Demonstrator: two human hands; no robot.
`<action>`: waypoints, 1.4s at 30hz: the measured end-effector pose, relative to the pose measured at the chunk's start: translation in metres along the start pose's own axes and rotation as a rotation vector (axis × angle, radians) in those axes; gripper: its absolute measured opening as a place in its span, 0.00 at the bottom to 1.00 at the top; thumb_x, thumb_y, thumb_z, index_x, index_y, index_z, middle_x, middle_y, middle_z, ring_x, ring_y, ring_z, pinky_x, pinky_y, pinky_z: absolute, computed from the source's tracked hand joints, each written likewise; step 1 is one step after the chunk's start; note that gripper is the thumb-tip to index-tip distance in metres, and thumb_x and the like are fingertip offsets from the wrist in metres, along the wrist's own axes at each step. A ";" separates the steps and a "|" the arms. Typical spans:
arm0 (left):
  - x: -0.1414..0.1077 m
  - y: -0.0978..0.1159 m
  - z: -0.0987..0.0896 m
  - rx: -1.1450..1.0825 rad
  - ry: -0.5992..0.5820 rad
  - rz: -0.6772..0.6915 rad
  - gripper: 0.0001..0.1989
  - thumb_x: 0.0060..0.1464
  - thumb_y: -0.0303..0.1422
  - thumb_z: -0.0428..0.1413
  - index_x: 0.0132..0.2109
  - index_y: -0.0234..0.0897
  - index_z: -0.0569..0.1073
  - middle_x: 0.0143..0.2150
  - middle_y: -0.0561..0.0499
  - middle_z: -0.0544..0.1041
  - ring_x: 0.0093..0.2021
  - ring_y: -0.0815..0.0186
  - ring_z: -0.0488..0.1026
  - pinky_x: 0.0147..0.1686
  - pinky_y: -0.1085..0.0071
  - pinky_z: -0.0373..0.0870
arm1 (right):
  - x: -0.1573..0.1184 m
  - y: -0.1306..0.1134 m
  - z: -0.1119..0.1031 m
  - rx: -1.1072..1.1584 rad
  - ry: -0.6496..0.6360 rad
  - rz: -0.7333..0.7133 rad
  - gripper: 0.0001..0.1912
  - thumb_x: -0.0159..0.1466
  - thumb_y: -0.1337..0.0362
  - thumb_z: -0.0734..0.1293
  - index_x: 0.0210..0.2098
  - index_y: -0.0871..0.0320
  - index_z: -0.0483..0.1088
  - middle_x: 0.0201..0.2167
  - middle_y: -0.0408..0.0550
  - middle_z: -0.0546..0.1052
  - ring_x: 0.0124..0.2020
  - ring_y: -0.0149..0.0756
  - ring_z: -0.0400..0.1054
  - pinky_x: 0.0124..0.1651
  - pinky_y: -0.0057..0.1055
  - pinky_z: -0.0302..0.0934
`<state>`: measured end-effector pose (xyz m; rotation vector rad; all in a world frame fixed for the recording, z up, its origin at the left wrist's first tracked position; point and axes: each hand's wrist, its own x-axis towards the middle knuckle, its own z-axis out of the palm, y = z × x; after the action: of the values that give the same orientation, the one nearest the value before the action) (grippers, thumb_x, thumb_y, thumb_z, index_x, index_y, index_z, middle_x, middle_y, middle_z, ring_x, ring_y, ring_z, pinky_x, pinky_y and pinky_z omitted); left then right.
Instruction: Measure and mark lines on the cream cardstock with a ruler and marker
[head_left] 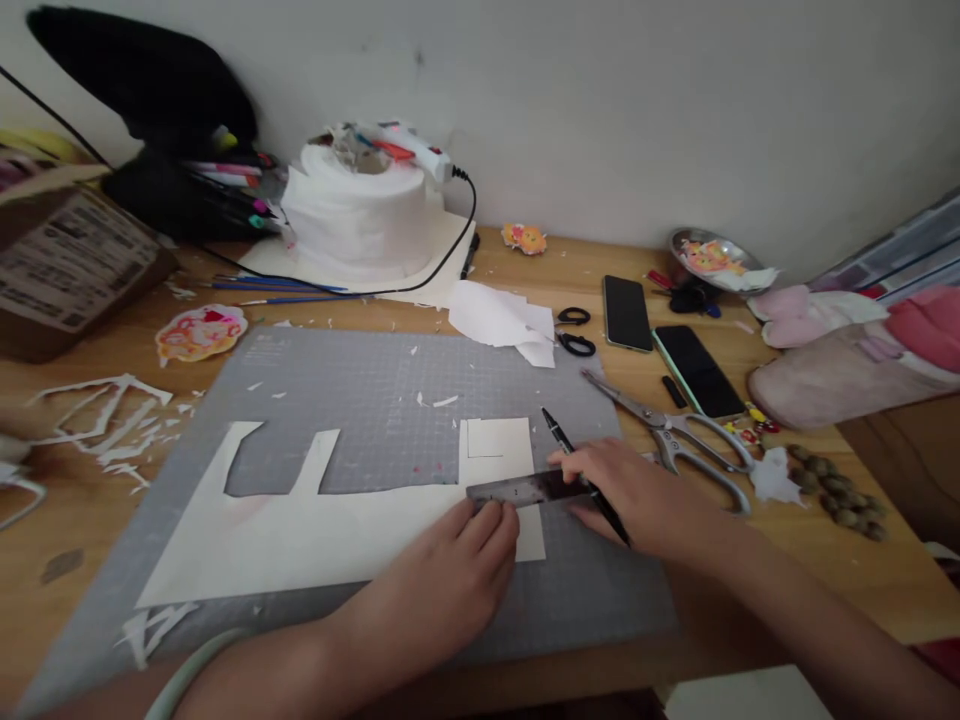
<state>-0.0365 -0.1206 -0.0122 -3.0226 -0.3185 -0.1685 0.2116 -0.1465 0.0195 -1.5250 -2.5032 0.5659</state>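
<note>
— My left hand is closed, fingertips gripping the left end of the metal ruler along its near edge.

— And the other?

— My right hand is closed round a black pen, with its fingers also on the ruler's right part.

— Which way does the ruler run?

— Almost nine to three o'clock, the right end a touch farther from me. It lies across the small white card, which shows above and below it. The pen slants from about eleven to five o'clock, crossing over the ruler.

— Where are the drawn lines?

— On that card, beyond the ruler: about twelve o'clock from my left fingertips, about ten from my right hand. My left is nearer.

— And the rest?

— The big cut sheet reaches off toward nine o'clock on the cutting mat. The metal scissors lie near my right hand, around one o'clock, partly on the desk.
</note>
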 end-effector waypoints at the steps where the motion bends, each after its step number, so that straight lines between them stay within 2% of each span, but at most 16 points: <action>1: 0.001 0.000 -0.001 0.013 -0.010 0.002 0.08 0.59 0.32 0.56 0.42 0.35 0.79 0.49 0.45 0.78 0.43 0.59 0.71 0.38 0.64 0.65 | 0.002 0.001 0.000 0.030 0.024 0.020 0.13 0.61 0.76 0.66 0.43 0.58 0.65 0.41 0.53 0.77 0.42 0.44 0.72 0.44 0.39 0.66; 5: 0.006 0.003 0.000 0.045 -0.048 0.002 0.08 0.59 0.31 0.56 0.43 0.34 0.79 0.47 0.44 0.78 0.41 0.60 0.71 0.36 0.64 0.64 | 0.011 0.005 0.005 0.133 0.091 0.125 0.15 0.61 0.78 0.59 0.46 0.58 0.65 0.41 0.51 0.79 0.43 0.43 0.74 0.44 0.38 0.67; 7: 0.011 0.006 0.002 0.033 -0.059 -0.041 0.07 0.59 0.32 0.57 0.41 0.35 0.78 0.41 0.46 0.78 0.38 0.60 0.70 0.34 0.64 0.63 | 0.015 0.008 0.011 0.162 0.135 0.146 0.15 0.63 0.76 0.58 0.45 0.57 0.66 0.40 0.51 0.80 0.42 0.42 0.75 0.43 0.37 0.68; 10: 0.019 0.014 0.006 0.033 -0.032 -0.123 0.08 0.59 0.34 0.57 0.36 0.35 0.78 0.33 0.47 0.76 0.35 0.60 0.70 0.31 0.64 0.61 | 0.019 0.014 0.020 0.200 0.249 0.109 0.15 0.66 0.73 0.56 0.48 0.57 0.68 0.40 0.50 0.81 0.40 0.40 0.76 0.43 0.36 0.68; 13: 0.023 0.018 0.008 0.046 -0.027 -0.128 0.04 0.56 0.32 0.60 0.34 0.36 0.77 0.31 0.48 0.75 0.33 0.60 0.70 0.29 0.64 0.60 | 0.019 0.018 0.026 0.191 0.381 0.026 0.14 0.68 0.70 0.57 0.49 0.56 0.70 0.41 0.50 0.81 0.41 0.38 0.76 0.44 0.34 0.69; 17: 0.024 0.016 0.006 0.026 -0.057 -0.123 0.02 0.54 0.29 0.60 0.33 0.37 0.77 0.31 0.50 0.75 0.32 0.60 0.71 0.28 0.64 0.60 | 0.018 0.018 0.029 0.199 0.531 -0.052 0.09 0.69 0.66 0.60 0.46 0.54 0.71 0.34 0.46 0.80 0.35 0.36 0.75 0.38 0.30 0.68; 20: 0.025 0.014 0.003 0.002 -0.099 -0.147 0.02 0.55 0.27 0.59 0.33 0.36 0.76 0.31 0.50 0.75 0.33 0.60 0.72 0.28 0.65 0.62 | 0.017 0.016 0.031 0.295 0.608 -0.003 0.08 0.71 0.66 0.58 0.44 0.54 0.68 0.29 0.43 0.77 0.28 0.33 0.73 0.33 0.28 0.67; 22: 0.024 0.013 0.001 -0.017 -0.121 -0.148 0.02 0.56 0.26 0.59 0.34 0.36 0.76 0.31 0.50 0.75 0.33 0.60 0.72 0.28 0.65 0.63 | 0.016 0.014 0.030 0.348 0.579 0.031 0.08 0.71 0.66 0.55 0.43 0.54 0.65 0.28 0.43 0.76 0.28 0.32 0.72 0.32 0.27 0.67; 24: 0.023 0.012 0.000 -0.029 -0.106 -0.163 0.02 0.56 0.26 0.58 0.37 0.35 0.76 0.34 0.50 0.77 0.35 0.60 0.72 0.31 0.65 0.65 | 0.015 0.013 0.027 0.334 0.488 0.013 0.08 0.71 0.67 0.55 0.42 0.55 0.65 0.32 0.45 0.77 0.33 0.34 0.74 0.38 0.30 0.68; 27: 0.018 0.008 0.000 -0.055 -0.064 -0.187 0.07 0.54 0.26 0.59 0.42 0.34 0.75 0.41 0.48 0.78 0.38 0.59 0.73 0.36 0.63 0.68 | 0.011 0.009 0.019 0.266 0.329 -0.019 0.09 0.69 0.71 0.56 0.42 0.56 0.65 0.38 0.50 0.78 0.40 0.38 0.74 0.45 0.35 0.67; 30: 0.013 0.003 0.001 -0.081 -0.033 -0.182 0.07 0.56 0.28 0.59 0.42 0.35 0.74 0.43 0.49 0.78 0.39 0.59 0.73 0.38 0.64 0.68 | 0.006 0.005 0.009 0.226 0.213 0.045 0.07 0.65 0.70 0.64 0.42 0.57 0.66 0.40 0.51 0.78 0.43 0.40 0.73 0.46 0.38 0.66; 32: 0.011 0.000 0.002 -0.090 0.006 -0.158 0.05 0.56 0.29 0.60 0.40 0.36 0.73 0.39 0.50 0.78 0.37 0.60 0.72 0.36 0.64 0.67 | 0.005 0.003 0.005 0.191 0.135 0.099 0.17 0.57 0.70 0.72 0.44 0.58 0.66 0.41 0.51 0.77 0.43 0.42 0.72 0.46 0.38 0.65; 34: 0.010 -0.002 0.002 -0.092 0.047 -0.113 0.04 0.54 0.29 0.61 0.38 0.36 0.73 0.36 0.52 0.77 0.35 0.60 0.71 0.34 0.64 0.66 | 0.005 0.002 0.004 0.174 0.080 0.117 0.23 0.51 0.72 0.76 0.44 0.60 0.67 0.40 0.50 0.77 0.42 0.42 0.72 0.45 0.36 0.65; 39: 0.009 -0.012 0.003 -0.121 0.124 0.007 0.05 0.56 0.28 0.60 0.33 0.37 0.72 0.33 0.53 0.75 0.32 0.62 0.68 0.33 0.65 0.63 | 0.008 0.003 0.010 0.174 0.107 0.093 0.14 0.56 0.76 0.69 0.40 0.60 0.67 0.37 0.49 0.76 0.39 0.39 0.71 0.41 0.33 0.64; 42: 0.005 -0.022 0.001 -0.115 0.160 0.121 0.06 0.60 0.28 0.56 0.33 0.37 0.72 0.33 0.52 0.75 0.33 0.63 0.68 0.35 0.65 0.62 | 0.008 0.002 0.010 0.210 0.143 0.090 0.13 0.56 0.76 0.66 0.39 0.58 0.64 0.36 0.48 0.75 0.37 0.38 0.71 0.39 0.32 0.64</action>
<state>-0.0366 -0.0981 -0.0110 -3.1032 -0.1159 -0.4292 0.2058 -0.1412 0.0091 -1.5462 -2.2022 0.6823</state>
